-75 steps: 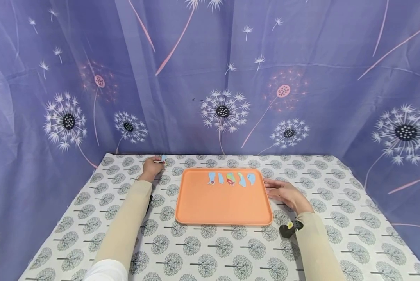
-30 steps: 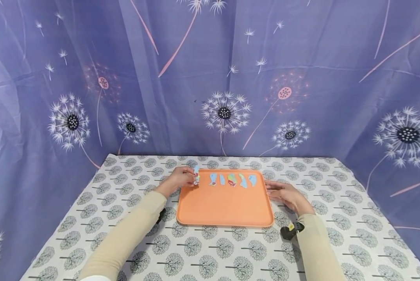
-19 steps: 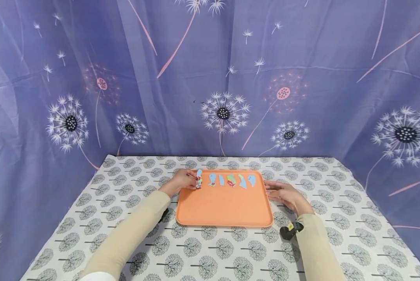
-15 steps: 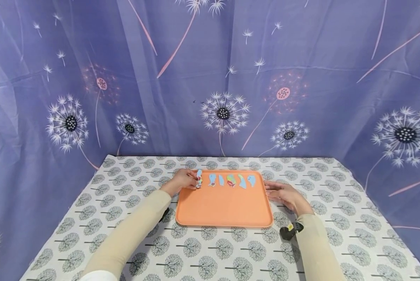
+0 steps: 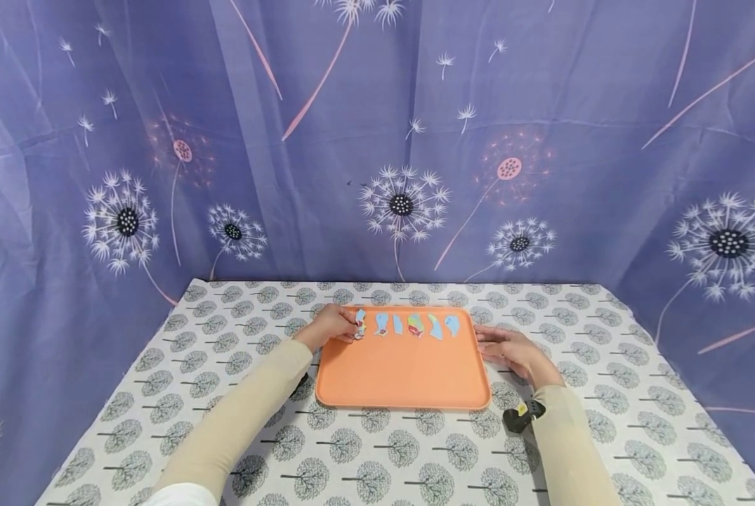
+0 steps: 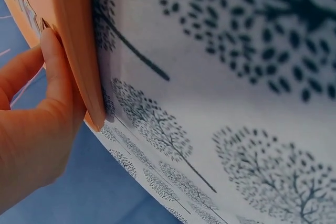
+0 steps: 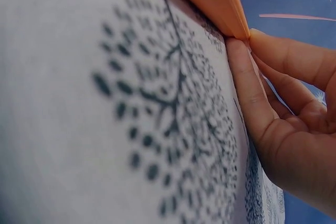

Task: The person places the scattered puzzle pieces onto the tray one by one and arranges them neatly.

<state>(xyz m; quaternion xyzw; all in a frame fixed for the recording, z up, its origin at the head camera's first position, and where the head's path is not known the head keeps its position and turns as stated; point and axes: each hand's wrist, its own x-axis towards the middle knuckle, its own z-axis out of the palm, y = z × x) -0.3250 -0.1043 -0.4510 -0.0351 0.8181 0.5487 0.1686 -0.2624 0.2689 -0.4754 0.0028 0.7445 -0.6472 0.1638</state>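
Note:
My left hand (image 5: 331, 325) reaches over the left rim of an orange tray (image 5: 402, 379). Thumb and fingertips pinch the edge of a thin, irregular puzzle piece (image 5: 361, 322), light blue with red and green print, low over the tray's back left corner. In the left wrist view the thumb (image 6: 54, 59) lies along the rim and the piece is mostly hidden. To the right, several similar pieces, one of them a green and red piece (image 5: 415, 325), lie in a row along the back. My right hand (image 5: 513, 349) touches the tray's right rim with outstretched fingers.
A white cloth with a grey tree print (image 5: 373, 481) covers the table. Behind the table's back edge hangs a purple curtain (image 5: 326, 183) with dandelions. A black device (image 5: 522, 416) sits on my right wrist.
My left hand has brought the piece from the table's back left onto the tray, lowering it there and shifting slightly right. My right hand stays at the tray's right rim.

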